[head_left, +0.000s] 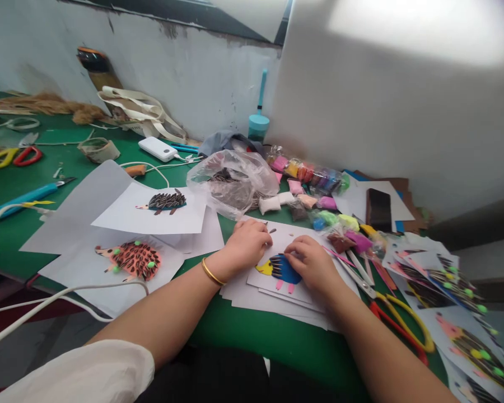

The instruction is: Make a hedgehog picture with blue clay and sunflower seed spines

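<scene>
A white power bank (156,149) lies on the green counter (243,341). Left of it sits a tape roll (104,154); well to its right, a dark smartphone (378,210).

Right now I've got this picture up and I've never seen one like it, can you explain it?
There's no machine: these are a person's bare left hand and right hand, seen forward and down from a head-worn camera. On the green table lies white paper bearing a blue hedgehog. The right hand's fingers are at its back; the left hand is near its yellow face. I can't tell whether either holds anything. Beyond sits a clear bag of dark pieces; scissors lie to the right, and a pink hedgehog to the left.
</scene>
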